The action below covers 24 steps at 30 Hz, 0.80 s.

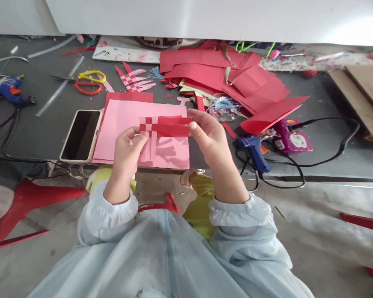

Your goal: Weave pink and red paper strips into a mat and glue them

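Checkered paper weave (148,123) held above pink sheet (118,118)

Head view: the left hand (128,144) pinches the weave's checkered corner; the right hand (210,136) seems to pinch the free ends of its red strips (174,130), contact partly hidden.

Woven paper piece (154,127): red-and-pink check, plain red and plain pink beyond the weave. Around it, as I stand here: scissors (76,80), ten o'clock, handled yellow and orange-red; phone (81,135), nine o'clock, black framed in cream; paper pile (202,74), two o'clock, red; glue gun (255,151), three o'clock, blue.
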Motion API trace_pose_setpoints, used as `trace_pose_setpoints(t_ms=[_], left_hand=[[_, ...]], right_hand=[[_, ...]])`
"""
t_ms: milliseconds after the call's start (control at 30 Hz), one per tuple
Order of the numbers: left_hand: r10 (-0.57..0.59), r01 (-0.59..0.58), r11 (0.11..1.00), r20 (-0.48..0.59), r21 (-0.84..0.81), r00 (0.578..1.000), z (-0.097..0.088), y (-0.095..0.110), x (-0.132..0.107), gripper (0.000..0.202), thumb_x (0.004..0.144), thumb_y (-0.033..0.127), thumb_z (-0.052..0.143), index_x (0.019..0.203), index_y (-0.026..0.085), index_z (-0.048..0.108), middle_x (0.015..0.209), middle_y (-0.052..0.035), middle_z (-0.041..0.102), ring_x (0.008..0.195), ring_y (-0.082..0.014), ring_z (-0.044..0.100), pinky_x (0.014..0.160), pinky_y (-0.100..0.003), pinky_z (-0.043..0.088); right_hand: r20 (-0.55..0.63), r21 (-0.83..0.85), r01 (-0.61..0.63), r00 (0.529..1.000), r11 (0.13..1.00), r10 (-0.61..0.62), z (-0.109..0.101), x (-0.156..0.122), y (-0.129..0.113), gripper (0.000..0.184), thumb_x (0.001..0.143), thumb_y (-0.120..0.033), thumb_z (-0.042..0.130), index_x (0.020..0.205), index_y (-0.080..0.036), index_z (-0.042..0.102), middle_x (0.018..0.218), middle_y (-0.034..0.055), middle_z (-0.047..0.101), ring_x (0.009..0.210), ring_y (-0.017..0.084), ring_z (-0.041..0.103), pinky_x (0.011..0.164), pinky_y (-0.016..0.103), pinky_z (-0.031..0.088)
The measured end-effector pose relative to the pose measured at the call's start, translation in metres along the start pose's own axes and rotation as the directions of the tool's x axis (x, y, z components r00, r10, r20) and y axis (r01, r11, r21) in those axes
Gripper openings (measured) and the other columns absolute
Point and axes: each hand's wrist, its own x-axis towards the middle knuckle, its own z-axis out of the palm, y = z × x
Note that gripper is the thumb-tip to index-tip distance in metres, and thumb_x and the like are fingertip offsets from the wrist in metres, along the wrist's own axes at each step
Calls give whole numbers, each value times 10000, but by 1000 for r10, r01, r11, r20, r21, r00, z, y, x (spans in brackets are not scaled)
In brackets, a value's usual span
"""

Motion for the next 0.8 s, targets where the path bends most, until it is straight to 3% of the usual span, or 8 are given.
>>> trace_pose_setpoints(t_ms=[67, 200, 333, 400, 600, 800], left_hand=[[1, -1, 1000, -1, 0, 1000, 1, -2, 0, 241, 661, 363, 818, 742, 194, 666, 625, 22, 682, 583, -143, 663, 597, -258, 528], [24, -24, 1000, 14, -19, 1000, 1, -5, 1, 240, 688, 368, 821, 766, 199, 670, 638, 28, 685, 621, -159, 698, 649, -281, 563], [32, -30, 999, 31, -43, 999, 2, -2, 0, 257, 719, 403, 809, 797, 205, 666, 592, 40, 649, 599, -176, 701, 683, -324, 588], [25, -24, 999, 27, -30, 999, 3, 0, -1, 249, 725, 402, 803, 797, 208, 663, 590, 39, 645, 589, -174, 694, 668, -319, 582], [103, -99, 989, -30, 110, 994, 0, -4, -2, 179, 774, 378, 754, 817, 223, 675, 594, 43, 629, 578, -151, 658, 611, -271, 538], [147, -141, 982, -40, 128, 988, -3, -7, -1, 159, 779, 356, 758, 801, 215, 687, 662, 34, 666, 600, -122, 642, 609, -239, 522]], right_hand=[[73, 69, -105, 992, 992, 100, 4, 1, -5, 645, 723, -753, 706, 1089, -222, 696, 991, 71, 731, 869, 201, 687, 772, 362, 550], [95, 136, -141, 987, 981, 128, 8, 1, -15, 567, 695, -744, 738, 872, -207, 693, 872, 43, 722, 774, 156, 648, 706, 306, 531], [81, 231, -190, 981, 954, 175, 9, 4, -12, 616, 772, -840, 547, 832, -238, 665, 797, 32, 665, 756, 154, 646, 629, 281, 532], [95, 250, -202, 978, 947, 184, 9, 5, -11, 621, 765, -845, 544, 825, -240, 668, 785, 28, 656, 730, 147, 638, 618, 276, 532], [147, 210, -219, 971, 953, 191, 15, 4, -22, 467, 597, -606, 864, 737, -201, 677, 700, -5, 649, 647, 109, 573, 615, 258, 495], [97, 236, -212, 976, 948, 194, 16, 8, -17, 326, 642, -457, 854, 659, -188, 671, 640, -15, 629, 605, 87, 537, 556, 238, 433]])
